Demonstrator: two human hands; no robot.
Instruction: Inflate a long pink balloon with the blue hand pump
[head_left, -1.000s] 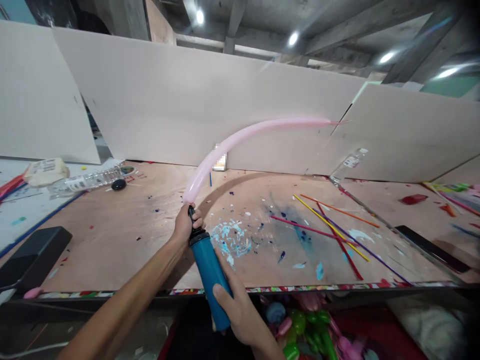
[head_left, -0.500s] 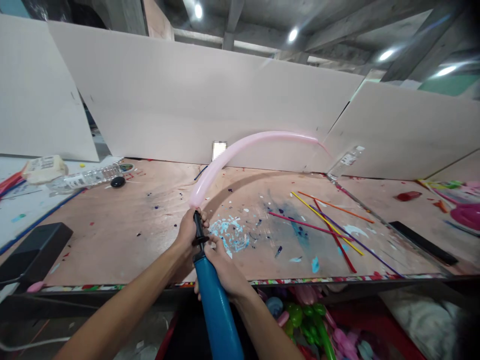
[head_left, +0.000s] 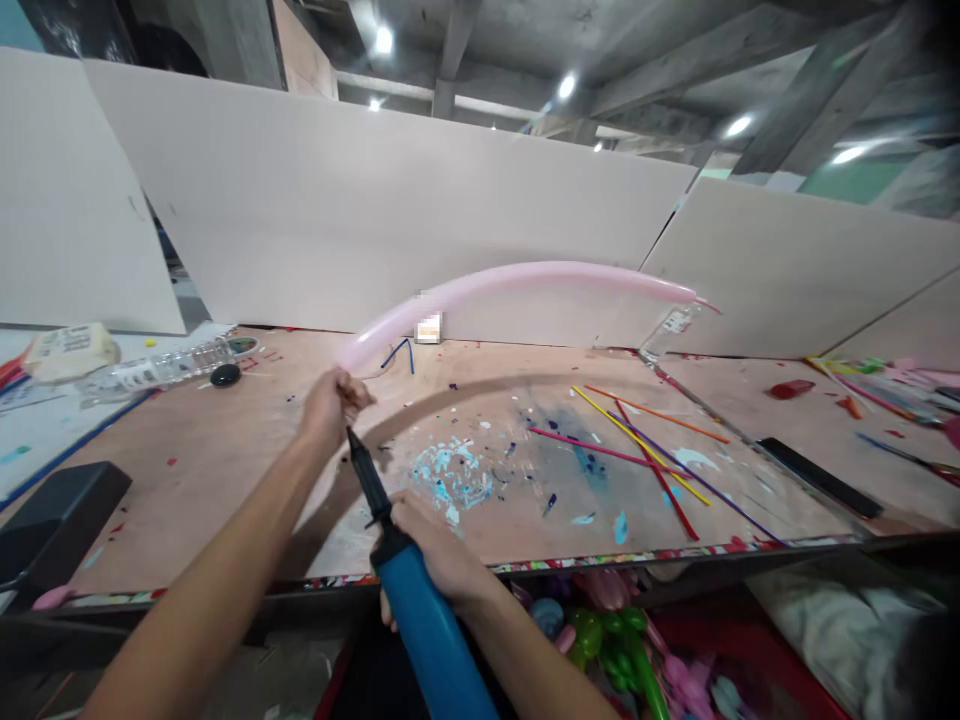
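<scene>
A long pink balloon (head_left: 525, 278), inflated except for a thin tip at its far right end, arches over the table. My left hand (head_left: 330, 405) pinches its near end, just off the black nozzle of the pump. The blue balloon pump (head_left: 431, 620) slants up from the bottom edge, its black nozzle pointing to the upper left. Around the pump's upper part my right hand (head_left: 431, 545) is closed; some of its fingers are hidden behind the barrel.
Several uninflated balloons, among them a yellow balloon (head_left: 637, 440), lie crossed on the stained wooden table (head_left: 247, 480). A clear bottle (head_left: 161, 368) and a black box (head_left: 64, 525) are at the left. White panels (head_left: 390, 200) stand behind. Twisted balloons (head_left: 615, 645) sit below the table's edge.
The pink balloon's near end has come off the nozzle. My left hand has moved left and up with it, and the balloon's tip reaches further right. My right hand stays on the pump.
</scene>
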